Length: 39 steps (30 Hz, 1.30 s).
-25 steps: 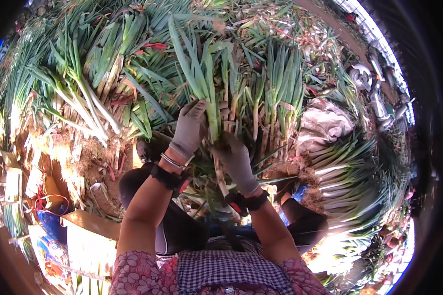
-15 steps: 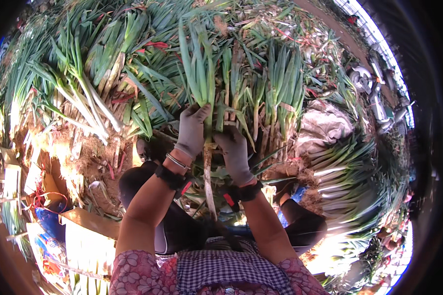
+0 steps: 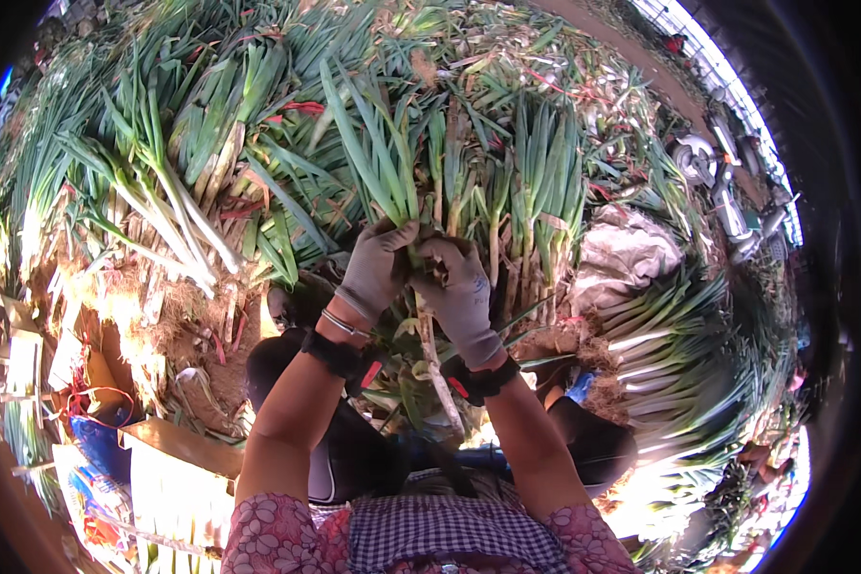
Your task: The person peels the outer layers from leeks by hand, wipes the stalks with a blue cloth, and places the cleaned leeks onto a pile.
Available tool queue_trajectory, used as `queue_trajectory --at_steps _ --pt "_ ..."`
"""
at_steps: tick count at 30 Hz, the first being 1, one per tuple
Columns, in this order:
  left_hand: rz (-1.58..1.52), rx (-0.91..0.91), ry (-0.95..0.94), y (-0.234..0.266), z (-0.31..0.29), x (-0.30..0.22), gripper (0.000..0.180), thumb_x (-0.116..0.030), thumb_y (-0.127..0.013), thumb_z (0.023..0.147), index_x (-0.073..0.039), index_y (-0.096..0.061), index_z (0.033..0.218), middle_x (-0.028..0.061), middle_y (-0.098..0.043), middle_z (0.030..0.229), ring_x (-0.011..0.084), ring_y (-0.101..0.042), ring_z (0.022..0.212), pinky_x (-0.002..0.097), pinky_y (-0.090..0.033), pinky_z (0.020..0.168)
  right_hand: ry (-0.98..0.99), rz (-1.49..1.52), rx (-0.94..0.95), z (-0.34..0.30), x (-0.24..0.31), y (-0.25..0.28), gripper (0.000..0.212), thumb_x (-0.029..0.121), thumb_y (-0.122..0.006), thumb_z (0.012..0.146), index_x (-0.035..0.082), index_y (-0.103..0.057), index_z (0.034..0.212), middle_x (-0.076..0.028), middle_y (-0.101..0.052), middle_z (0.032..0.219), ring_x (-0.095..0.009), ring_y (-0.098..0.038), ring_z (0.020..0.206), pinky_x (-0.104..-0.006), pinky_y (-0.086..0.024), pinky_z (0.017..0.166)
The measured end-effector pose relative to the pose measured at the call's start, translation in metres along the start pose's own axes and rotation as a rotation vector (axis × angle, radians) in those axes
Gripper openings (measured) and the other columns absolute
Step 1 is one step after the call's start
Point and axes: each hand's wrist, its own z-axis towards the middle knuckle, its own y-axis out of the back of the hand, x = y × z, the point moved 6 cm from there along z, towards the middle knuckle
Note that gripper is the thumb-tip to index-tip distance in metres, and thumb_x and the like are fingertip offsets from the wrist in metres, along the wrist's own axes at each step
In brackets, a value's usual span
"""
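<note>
Left hand [image 3: 375, 270] is gripping a green onion [image 3: 383, 172] at frame centre | right hand [image 3: 457, 298] is curling beside its stalk, cannot tell if pinching | crumpled cloth [image 3: 629, 251] is lying right of centre

Right hand [image 3: 457, 298] now close in beside the left hand [image 3: 375, 270], fingers more curled; a clearer gap parted the two half a second ago. Leek [image 3: 385, 177] now slants more: leafy top tipped leftward, pale lower end swung rightward.
</note>
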Motion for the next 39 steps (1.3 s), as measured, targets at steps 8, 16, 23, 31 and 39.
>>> queue_trajectory --at_steps 8,16,23,31,39 --pt "0.030 -0.094 0.065 0.003 -0.007 0.001 0.029 -0.002 -0.052 0.092 0.005 -0.051 0.120 0.0135 -0.061 0.102 0.0254 -0.061 0.096 0.0388 -0.050 0.088 -0.059 -0.173 0.057 -0.003 -0.015 -0.015 0.023 0.012 -0.070 0.074 0.009 -0.060 0.094 -0.010 -0.064 0.083 -0.028 -0.065 0.071 -0.0371 -0.052 0.062" --pt "0.147 -0.102 -0.096 0.003 -0.006 -0.003 0.026 -0.004 -0.057 0.091 0.005 -0.053 0.116 0.0086 -0.062 0.096 0.0194 -0.062 0.088 0.0337 -0.051 0.083 -0.405 -0.034 0.110 -0.017 -0.078 -0.020 0.018 0.020 -0.065 0.079 0.005 -0.069 0.089 -0.013 -0.069 0.078 -0.027 -0.065 0.061 -0.0343 -0.050 0.056" --pt "0.116 -0.052 -0.096 -0.011 -0.007 -0.006 0.028 -0.005 -0.057 0.092 0.004 -0.055 0.119 0.0095 -0.063 0.105 0.0198 -0.061 0.095 0.0326 -0.048 0.089 -0.500 0.278 -0.009 -0.006 -0.041 -0.011 0.019 0.010 -0.064 0.082 -0.001 -0.066 0.097 -0.005 -0.068 0.077 -0.012 -0.062 0.068 -0.0265 -0.049 0.063" --pt "0.251 -0.086 -0.130 -0.015 -0.014 0.000 0.036 0.003 -0.057 0.089 0.003 -0.053 0.124 0.0087 -0.065 0.105 0.0165 -0.062 0.095 0.0282 -0.049 0.087 -0.796 0.769 0.227 -0.018 -0.056 -0.018 0.020 0.001 -0.063 0.078 -0.001 -0.062 0.098 -0.003 -0.067 0.088 -0.011 -0.061 0.077 -0.0250 -0.049 0.068" --pt "0.251 -0.062 -0.138 -0.014 -0.015 -0.001 0.032 -0.001 -0.056 0.091 0.004 -0.054 0.122 0.0089 -0.064 0.109 0.0189 -0.062 0.100 0.0308 -0.047 0.091 -0.416 0.104 0.109 -0.012 -0.056 -0.013 0.021 -0.003 -0.060 0.073 -0.002 -0.062 0.094 -0.002 -0.062 0.078 -0.008 -0.055 0.070 -0.0230 -0.044 0.061"
